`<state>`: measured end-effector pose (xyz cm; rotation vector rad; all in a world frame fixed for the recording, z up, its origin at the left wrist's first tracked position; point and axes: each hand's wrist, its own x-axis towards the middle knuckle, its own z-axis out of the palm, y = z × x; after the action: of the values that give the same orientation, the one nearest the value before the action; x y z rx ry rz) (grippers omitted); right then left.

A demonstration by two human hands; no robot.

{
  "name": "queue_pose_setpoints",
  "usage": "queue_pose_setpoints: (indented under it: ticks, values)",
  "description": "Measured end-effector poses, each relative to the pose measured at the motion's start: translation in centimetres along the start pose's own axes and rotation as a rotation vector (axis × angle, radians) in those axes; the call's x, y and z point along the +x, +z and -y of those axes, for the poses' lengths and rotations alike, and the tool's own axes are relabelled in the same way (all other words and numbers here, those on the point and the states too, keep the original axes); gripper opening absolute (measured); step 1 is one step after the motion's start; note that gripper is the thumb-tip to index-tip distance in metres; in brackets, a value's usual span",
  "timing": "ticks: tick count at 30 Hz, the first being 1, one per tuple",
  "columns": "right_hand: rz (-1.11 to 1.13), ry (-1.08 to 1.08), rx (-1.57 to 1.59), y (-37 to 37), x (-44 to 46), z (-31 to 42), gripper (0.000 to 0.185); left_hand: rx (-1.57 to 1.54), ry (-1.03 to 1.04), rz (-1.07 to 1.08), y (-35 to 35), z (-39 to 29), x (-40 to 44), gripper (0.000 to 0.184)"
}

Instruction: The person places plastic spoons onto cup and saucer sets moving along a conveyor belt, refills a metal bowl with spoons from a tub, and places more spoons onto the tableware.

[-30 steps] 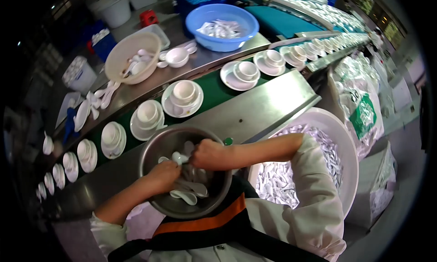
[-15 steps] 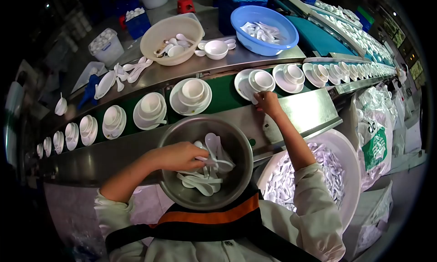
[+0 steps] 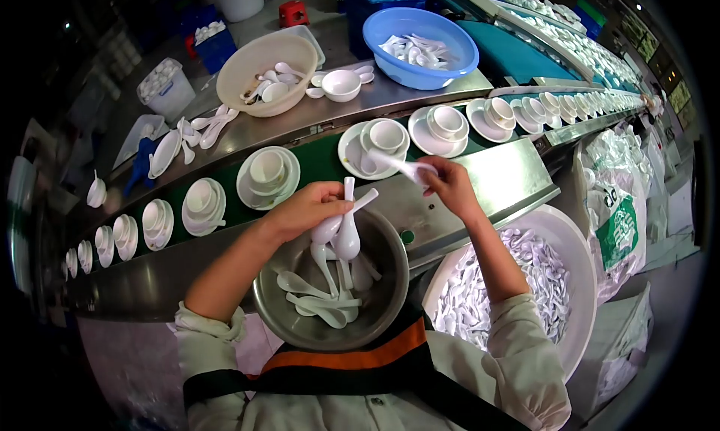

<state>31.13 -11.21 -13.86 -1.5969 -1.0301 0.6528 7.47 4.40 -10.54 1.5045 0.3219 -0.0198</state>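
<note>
My left hand (image 3: 309,206) pinches white spoons (image 3: 346,240) by their handles, bowls hanging down over the steel bowl (image 3: 397,281). More white spoons (image 3: 322,309) lie inside that bowl. Closed on one white spoon (image 3: 397,166), my right hand (image 3: 448,185) is above the metal ledge, beside a plate stack (image 3: 351,148) with a cup on the green conveyor (image 3: 321,161). Another spoon shows on that plate, next to the cup. Further plate-and-cup sets (image 3: 268,178) line the belt on both sides.
A pale tub (image 3: 585,281) of wrapped spoons stands at the right, near a plastic bag (image 3: 611,206). Beyond the belt are a blue basin (image 3: 457,65), a cream basin (image 3: 232,79), a small white bowl (image 3: 342,85) and loose spoons (image 3: 214,124).
The plate sets have shifted left along the belt. My right hand has come back from a plate and now holds a spoon. My left hand has risen with spoons above the steel bowl.
</note>
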Motion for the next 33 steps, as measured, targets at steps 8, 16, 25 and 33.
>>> queue_pose_setpoints:
  ticks: [8,16,25,33]
  values:
    - [-0.272,0.184,-0.089,-1.7,6.0,-7.5,0.031,-0.255,0.022,-0.287,0.9,0.1,3.3,0.031]
    - [0.235,-0.02,0.241,2.2,-0.6,1.5,0.037,-0.271,0.088,-0.408,1.0,0.6,9.4,0.026]
    - [0.179,-0.037,0.129,3.8,1.0,0.0,0.037,-0.324,0.144,-0.477,0.9,1.8,10.8,0.013]
    - [-0.038,-0.196,-0.511,5.5,3.7,-2.9,0.041,-0.349,0.161,-0.535,-2.8,1.7,10.2,0.01]
